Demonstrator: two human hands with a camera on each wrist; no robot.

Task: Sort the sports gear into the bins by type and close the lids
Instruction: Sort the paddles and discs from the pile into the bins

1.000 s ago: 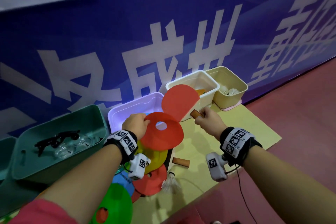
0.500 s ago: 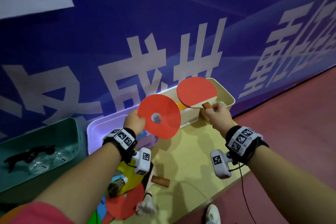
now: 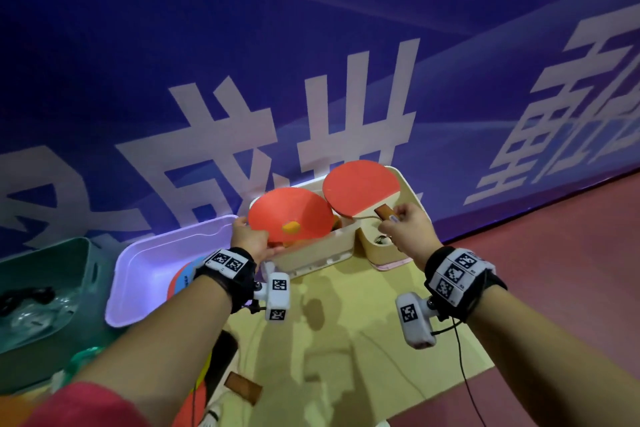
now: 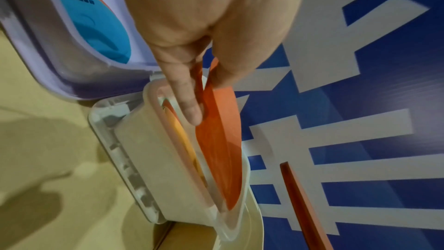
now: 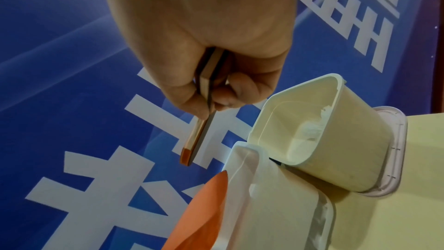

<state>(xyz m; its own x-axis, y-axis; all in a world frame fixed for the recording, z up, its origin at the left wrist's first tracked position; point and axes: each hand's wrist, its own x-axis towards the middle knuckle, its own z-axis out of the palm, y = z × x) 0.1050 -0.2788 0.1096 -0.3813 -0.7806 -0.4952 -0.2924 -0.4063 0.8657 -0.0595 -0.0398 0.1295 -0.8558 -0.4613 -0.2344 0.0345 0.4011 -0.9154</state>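
Both hands have carried their loads rightward since a moment ago. The white bin [image 3: 313, 255] now sits under the red cone disc [image 3: 289, 218], pinched by the left hand [image 3: 251, 241]; the right hand [image 3: 407, 230] grips the red paddle [image 3: 360, 189] by its handle above the cream bin [image 3: 414, 199].

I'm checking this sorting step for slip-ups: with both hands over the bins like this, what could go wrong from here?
1. The left hand pinches the red disc cone only at its edge, tilted over the white bin; it may catch the rim rather than drop in.
2. The right hand holds the paddle by the handle end above the beige bin, which holds white shuttlecocks; released there, it would be missorted.
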